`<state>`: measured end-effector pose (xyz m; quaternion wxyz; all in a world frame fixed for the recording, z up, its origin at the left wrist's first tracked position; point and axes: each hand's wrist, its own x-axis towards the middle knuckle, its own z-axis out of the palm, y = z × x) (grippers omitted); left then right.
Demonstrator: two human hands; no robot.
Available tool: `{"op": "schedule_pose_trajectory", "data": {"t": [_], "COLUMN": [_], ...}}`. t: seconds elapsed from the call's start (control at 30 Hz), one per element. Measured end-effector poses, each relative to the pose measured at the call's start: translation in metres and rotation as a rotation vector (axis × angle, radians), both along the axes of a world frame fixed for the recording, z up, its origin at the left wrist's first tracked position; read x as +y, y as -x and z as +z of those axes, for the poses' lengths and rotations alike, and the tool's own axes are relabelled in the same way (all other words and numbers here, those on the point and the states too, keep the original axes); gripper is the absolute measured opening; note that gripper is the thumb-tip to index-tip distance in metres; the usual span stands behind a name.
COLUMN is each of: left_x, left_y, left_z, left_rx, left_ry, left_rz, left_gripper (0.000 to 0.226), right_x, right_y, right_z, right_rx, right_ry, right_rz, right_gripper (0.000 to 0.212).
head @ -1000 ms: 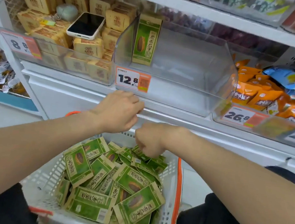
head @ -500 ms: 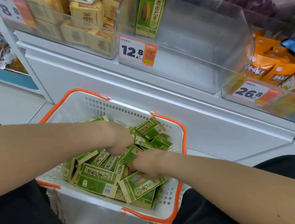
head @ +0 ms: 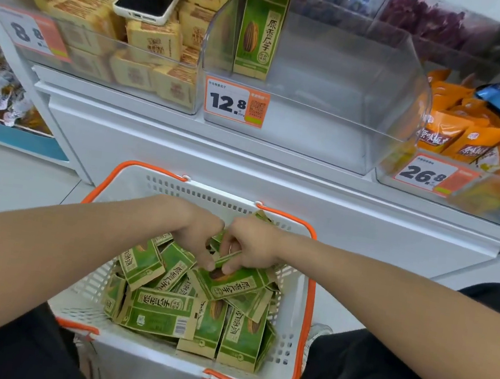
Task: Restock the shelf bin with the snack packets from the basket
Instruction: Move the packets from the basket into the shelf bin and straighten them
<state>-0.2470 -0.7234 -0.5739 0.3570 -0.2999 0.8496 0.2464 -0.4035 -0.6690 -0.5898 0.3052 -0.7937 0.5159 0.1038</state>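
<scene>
In the white basket (head: 289,320) lie many green packets (head: 160,313). The left hand (head: 195,234) and right hand (head: 250,245) seem to pinch one packet (head: 235,283) together. Behind, one packet stands upright in the clear bin (head: 337,82).

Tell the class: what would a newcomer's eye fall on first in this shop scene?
Probably the two hands, left hand and right hand, meeting over the white basket heaped with green snack packets at bottom centre. Above it, the clear shelf bin holds just one upright green packet beside its orange 12.8 price tag.
</scene>
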Motion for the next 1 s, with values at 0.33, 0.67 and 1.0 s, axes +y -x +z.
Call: {"op": "schedule_pose_trajectory", "data": {"t": [0.33, 0.67, 1.0], "left_x": [-0.042, -0.038, -0.065], "left_y": [-0.015, 0.004, 0.013], "left_z": [0.035, 0.090, 0.121], "left_rx": [0.620, 1.508, 1.343], "left_ry": [-0.180, 0.307, 0.971], "left_rz": [0.422, 0.904, 0.752], "left_gripper": [0.026, 0.025, 0.034], "right_x": [-0.031, -0.042, -0.098], "right_y": [0.015, 0.002, 0.020], "right_z": [0.055, 0.127, 0.174], "right_rx": [-0.503, -1.261, -1.211], "right_ry": [0.509, 0.428, 0.500], "right_rz": [-0.620, -1.100, -1.215], "right_gripper": [0.020, 0.027, 0.025]}}
